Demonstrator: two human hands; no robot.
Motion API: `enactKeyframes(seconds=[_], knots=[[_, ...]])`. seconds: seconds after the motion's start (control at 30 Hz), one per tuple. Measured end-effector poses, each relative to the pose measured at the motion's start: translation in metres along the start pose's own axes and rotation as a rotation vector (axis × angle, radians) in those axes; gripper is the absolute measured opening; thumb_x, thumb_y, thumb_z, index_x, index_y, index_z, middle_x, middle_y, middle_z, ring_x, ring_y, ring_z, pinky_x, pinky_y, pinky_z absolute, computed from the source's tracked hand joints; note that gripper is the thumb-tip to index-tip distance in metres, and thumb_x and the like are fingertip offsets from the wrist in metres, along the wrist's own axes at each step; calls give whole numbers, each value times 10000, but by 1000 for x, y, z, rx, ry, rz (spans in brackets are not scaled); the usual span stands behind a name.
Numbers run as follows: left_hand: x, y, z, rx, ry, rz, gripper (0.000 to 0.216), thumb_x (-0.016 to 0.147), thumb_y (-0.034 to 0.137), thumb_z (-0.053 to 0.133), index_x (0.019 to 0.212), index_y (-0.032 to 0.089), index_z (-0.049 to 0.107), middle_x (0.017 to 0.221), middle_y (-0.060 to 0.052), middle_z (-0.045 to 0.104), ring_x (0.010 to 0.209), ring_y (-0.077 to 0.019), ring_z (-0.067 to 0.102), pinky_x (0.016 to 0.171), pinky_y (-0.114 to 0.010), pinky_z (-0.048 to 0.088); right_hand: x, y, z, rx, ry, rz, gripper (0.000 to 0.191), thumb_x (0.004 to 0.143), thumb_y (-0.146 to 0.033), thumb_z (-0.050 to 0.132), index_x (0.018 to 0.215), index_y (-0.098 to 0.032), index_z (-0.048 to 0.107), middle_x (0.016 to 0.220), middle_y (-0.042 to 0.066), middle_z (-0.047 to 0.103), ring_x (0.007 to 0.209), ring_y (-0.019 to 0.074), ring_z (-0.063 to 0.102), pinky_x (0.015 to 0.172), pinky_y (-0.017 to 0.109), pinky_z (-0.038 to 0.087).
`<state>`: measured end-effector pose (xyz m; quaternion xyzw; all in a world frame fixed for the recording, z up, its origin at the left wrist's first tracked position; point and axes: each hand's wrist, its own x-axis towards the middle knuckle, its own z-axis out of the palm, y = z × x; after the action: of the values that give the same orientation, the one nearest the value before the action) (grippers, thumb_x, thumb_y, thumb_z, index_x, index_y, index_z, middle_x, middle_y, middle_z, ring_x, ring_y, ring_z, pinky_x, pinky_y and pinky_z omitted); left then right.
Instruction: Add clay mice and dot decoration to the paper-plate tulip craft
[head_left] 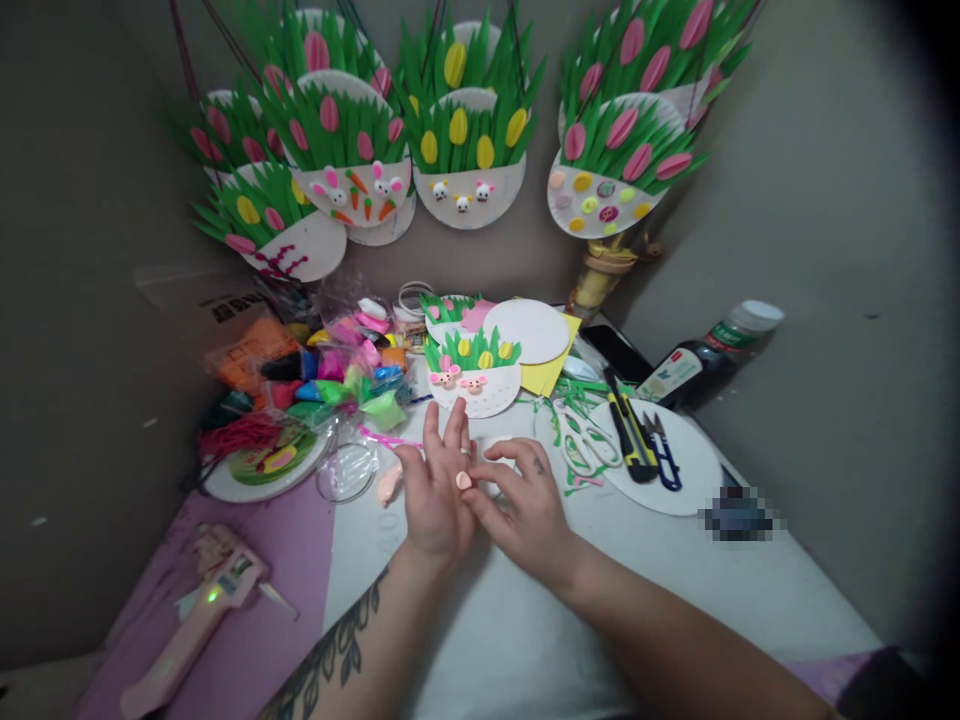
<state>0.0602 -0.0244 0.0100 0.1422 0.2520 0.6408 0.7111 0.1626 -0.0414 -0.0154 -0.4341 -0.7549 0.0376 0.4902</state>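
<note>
My left hand [441, 500] is palm up over the middle of the table, its fingers stretched out. At the edge of that palm, the thumb and forefinger of my right hand [534, 510] pinch a small flattened piece of pale pink modelling clay [464, 481]. A larger lump of the same pink clay [389, 483] rests on the table left of my left hand. Just beyond my fingertips lies a decorated paper plate pocket [480, 393] with green paper grass, yellow tulips and two small pink clay animal faces.
Bags of coloured clay [337, 370] are heaped at the back left. A pink glue gun [202, 610] with a green light lies front left. White scissors [585, 440], a yellow-black cutter [631, 430] and thread snips [661, 452] lie right. A dark bottle [705, 355] stands behind. Decorated plates [469, 190] hang above.
</note>
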Motion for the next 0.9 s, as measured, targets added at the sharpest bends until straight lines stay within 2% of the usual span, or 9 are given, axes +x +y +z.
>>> enactKeyframes(seconds=[0.13,0.33,0.47,0.67,0.77,0.9], knots=[[2,3,0,-62,48,-70,785,819,760,223,1433,279,307,1440,-93,467,1364,-200,369,1132,-377,237,-1,3,1,10,8,-4,82,825,-211,651,906,-204,656,941,61,564,925,203,535,851,401,454],[2,2,1,-78,21,-72,762,826,754,213,1415,285,330,1433,-79,475,1366,-188,363,1143,-358,199,1,-1,3,6,19,33,25,839,-214,630,840,-212,655,896,53,579,887,195,550,822,397,473],[3,6,3,-131,53,-123,754,829,744,246,1399,258,334,1423,-118,475,1338,-215,404,1114,-386,268,1,2,-1,28,23,22,50,832,-218,635,876,-209,659,896,56,586,885,198,556,812,399,478],[8,14,-4,-252,25,-393,729,822,743,276,1336,236,375,1422,-189,436,1204,-299,528,909,-482,477,-1,14,-7,27,-9,-87,186,828,-177,625,996,-247,662,920,54,588,917,206,558,812,405,494],[9,13,-8,-273,-3,-431,719,823,737,288,1316,225,395,1417,-194,437,1137,-303,565,816,-472,526,-1,16,-8,39,-25,-114,208,833,-178,634,1023,-261,654,923,50,585,926,205,553,830,414,500],[9,13,-8,-260,8,-454,719,833,731,258,1300,205,409,1415,-191,435,1074,-284,593,773,-449,547,-1,16,-9,60,-46,-128,214,834,-167,637,1029,-253,652,931,55,590,946,210,550,853,422,501]])
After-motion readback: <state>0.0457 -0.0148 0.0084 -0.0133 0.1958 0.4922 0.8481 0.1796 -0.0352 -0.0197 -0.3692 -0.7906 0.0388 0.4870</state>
